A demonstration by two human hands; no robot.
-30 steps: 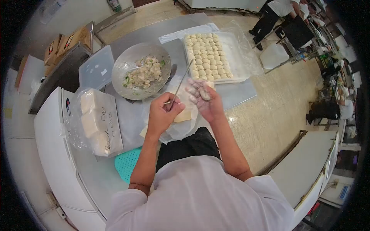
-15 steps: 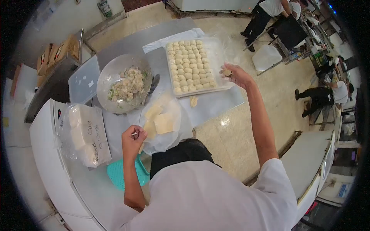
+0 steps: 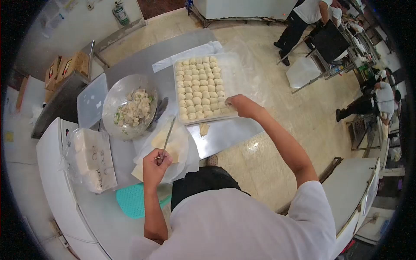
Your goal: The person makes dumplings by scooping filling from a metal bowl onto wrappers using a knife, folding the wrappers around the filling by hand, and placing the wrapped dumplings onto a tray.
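Observation:
My left hand (image 3: pixel 156 167) is closed around a thin metal spatula-like tool (image 3: pixel 168 136), which points up over the square yellow wrappers (image 3: pixel 161 138) on a plastic sheet. At the near right corner of the dumpling rows, my right hand (image 3: pixel 245 106) reaches into a white tray (image 3: pixel 232 69) with its fingers pinched together. The dumpling in that pinch is hidden by the fingers now. Tight rows of pale dumplings (image 3: pixel 197 84) fill the tray's left part. Left of the tray stands a clear bowl (image 3: pixel 112 97) of chunky filling (image 3: pixel 134 108) with green bits.
A bagged stack of wrappers (image 3: pixel 93 162) lies at the left, beside a turquoise perforated basket (image 3: pixel 130 201). A scrap of dough (image 3: pixel 203 129) sits by the tray on the metal table (image 3: pixel 229 138). Other people work at the far right, around a black chair (image 3: pixel 330 43).
My right hand has moved left and down to the tray with the dumpling. My left hand has turned, bringing the metal tool into view above the wrappers. The view has shifted slightly.

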